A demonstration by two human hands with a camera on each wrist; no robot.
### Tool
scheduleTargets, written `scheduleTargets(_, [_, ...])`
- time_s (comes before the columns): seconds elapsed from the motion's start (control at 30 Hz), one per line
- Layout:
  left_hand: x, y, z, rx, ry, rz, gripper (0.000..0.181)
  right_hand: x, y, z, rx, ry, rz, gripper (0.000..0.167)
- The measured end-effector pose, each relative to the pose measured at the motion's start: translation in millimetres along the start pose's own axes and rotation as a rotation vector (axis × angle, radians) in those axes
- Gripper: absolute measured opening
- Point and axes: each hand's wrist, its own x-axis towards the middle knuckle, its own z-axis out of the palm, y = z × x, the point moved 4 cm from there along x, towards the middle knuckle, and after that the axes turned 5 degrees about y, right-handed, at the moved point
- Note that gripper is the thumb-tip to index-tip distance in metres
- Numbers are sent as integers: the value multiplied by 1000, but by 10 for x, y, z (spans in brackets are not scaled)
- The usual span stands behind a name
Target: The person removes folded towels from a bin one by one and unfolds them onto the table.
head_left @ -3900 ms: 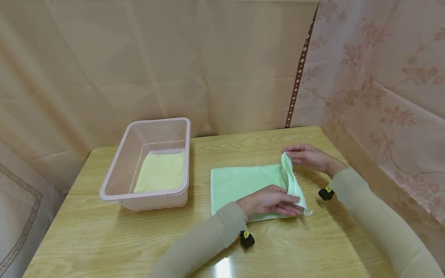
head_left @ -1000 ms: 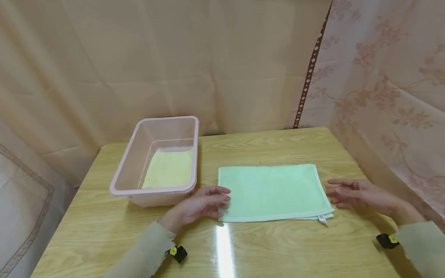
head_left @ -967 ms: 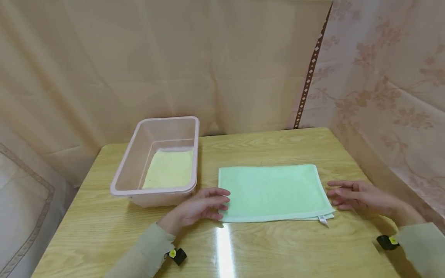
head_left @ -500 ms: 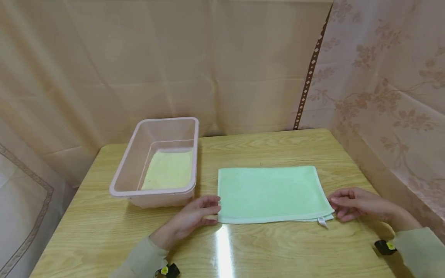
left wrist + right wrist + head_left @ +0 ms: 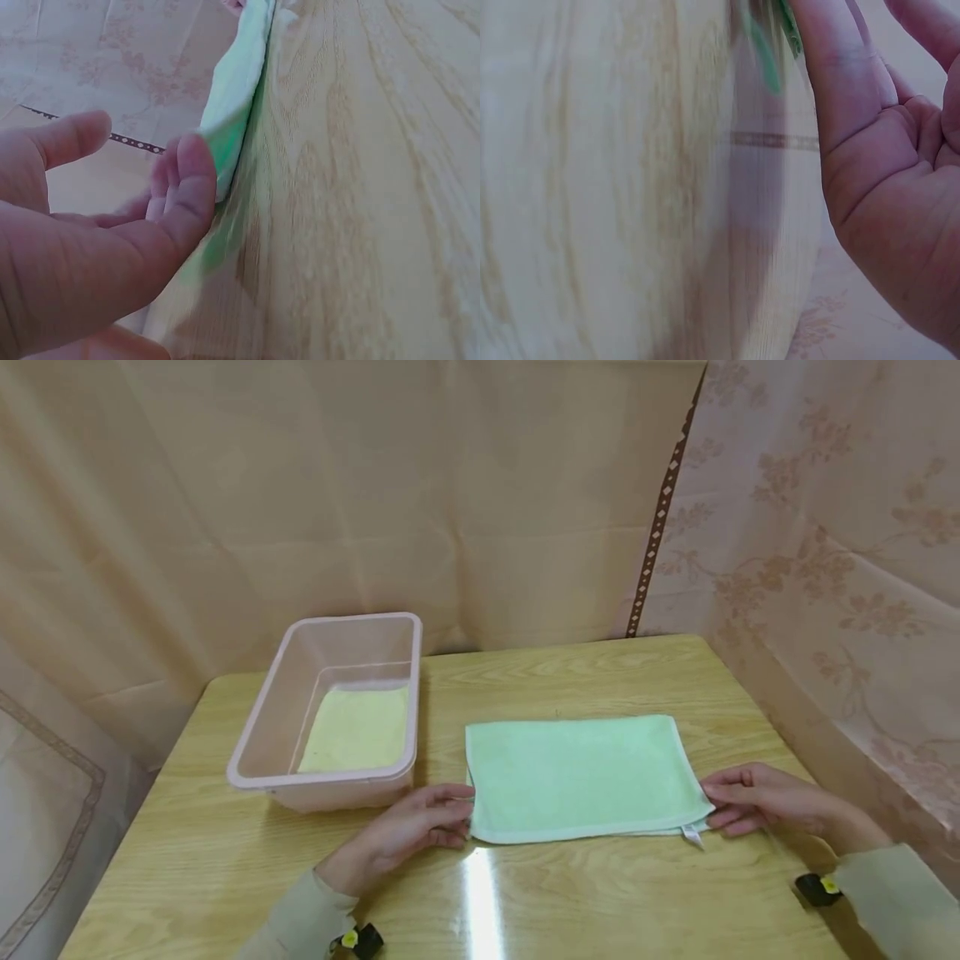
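No word or number can be read. One small white label (image 5: pixel 692 837) is on the near edge of the green towel (image 5: pixel 581 777), toward right; its print is too small.

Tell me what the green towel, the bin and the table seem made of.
The green towel: soft, matte cloth, perhaps cotton, with a hemmed edge and tag. The bin: smooth plastic, probably, from its molded rim and rounded corners. The table: glossy wood or wood-look laminate; grain and a bright reflection show.
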Motion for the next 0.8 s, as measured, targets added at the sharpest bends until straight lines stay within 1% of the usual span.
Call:
scheduleTargets(0.07, [4,-8,8,0,-9,-18,57,7,-13,12,0,-9,-4,30])
scheduleTargets(0.17, [4,-48,36,-11,-35,-62,53,16,-23,40,13,-42,-10,29])
scheduleTargets(0.3, [27,-120,85,-36,-105,-112,31,28,-20,81,32,-84,-8,27])
scheduleTargets(0.4, [68,-150,111,-54,-136,-112,17,32,-22,96,33,-79,-10,25])
scheduleTargets(0.57, [136,-175,142,-57,-130,-107,16,36,-32,112,37,-57,-14,21])
scheduleTargets(0.7, [153,-182,168,-52,-130,-119,16,41,-23,123,68,-93,-25,23])
scheduleTargets(0.8, [162,-174,180,-71,-112,-105,14,42,-18,118,86,-122,-32,24])
